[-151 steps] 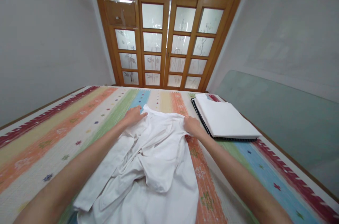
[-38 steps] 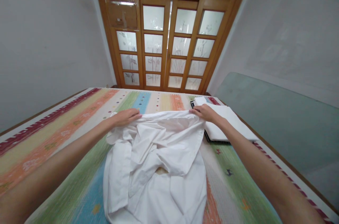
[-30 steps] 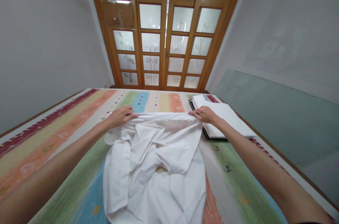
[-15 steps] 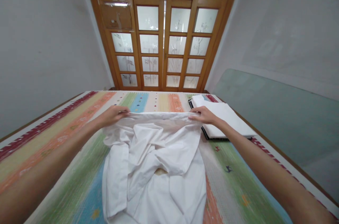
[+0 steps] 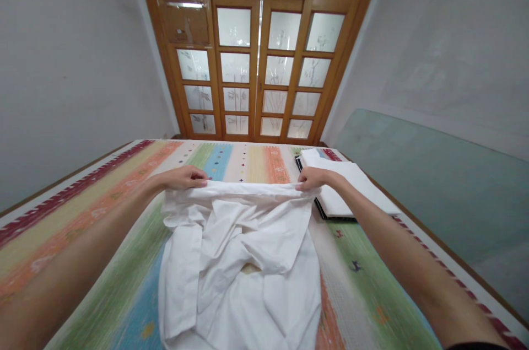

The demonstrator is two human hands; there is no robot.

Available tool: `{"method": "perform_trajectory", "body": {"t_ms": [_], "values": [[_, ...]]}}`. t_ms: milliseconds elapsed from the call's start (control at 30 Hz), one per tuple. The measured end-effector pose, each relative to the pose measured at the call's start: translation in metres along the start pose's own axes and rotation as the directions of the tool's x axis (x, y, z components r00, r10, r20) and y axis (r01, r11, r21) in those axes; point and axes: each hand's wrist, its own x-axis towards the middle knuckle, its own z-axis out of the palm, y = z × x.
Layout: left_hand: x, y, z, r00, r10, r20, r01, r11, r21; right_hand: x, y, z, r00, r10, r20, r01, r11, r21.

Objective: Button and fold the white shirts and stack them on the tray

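Observation:
A white shirt-like garment (image 5: 248,262) lies rumpled on the striped bedspread (image 5: 111,245), its far edge pulled straight between both hands. My left hand (image 5: 185,176) pinches that edge at its left end, fingers closed over the cloth. At the right end my right hand (image 5: 311,178) grips the same edge between thumb and fingers. Loose folds bunch up in the garment's middle, and a sleeve-like strip runs down its left side. A small gap near the centre shows a beige patch.
A folded stack of white cloth (image 5: 351,184) with dark cloth under it lies to the right, just beyond my right hand. A pale green panel (image 5: 433,179) stands along the right wall. Wooden glass-paned doors (image 5: 256,63) close off the far side.
Both hands have rolled over and lowered slightly towards me, folding the garment's far edge down into a wider band. The folded stack has not moved.

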Motion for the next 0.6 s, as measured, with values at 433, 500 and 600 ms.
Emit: {"method": "perform_trajectory", "body": {"t_ms": [433, 500, 600], "values": [[-0.006, 0.027, 0.01, 0.98, 0.046, -0.195, -0.016, 0.988, 0.152, 0.055, -0.106, 0.054, 0.873, -0.26, -0.413, 0.357, 0.917, 0.178], [-0.011, 0.023, 0.01, 0.978, 0.027, -0.208, 0.011, 0.984, 0.177, 0.056, -0.109, 0.055, 0.87, -0.208, -0.448, 0.322, 0.926, 0.196], [-0.015, 0.018, 0.01, 0.984, 0.008, -0.176, 0.039, 0.966, 0.257, 0.055, -0.108, 0.054, 0.862, -0.126, -0.491, 0.272, 0.932, 0.238]]}}
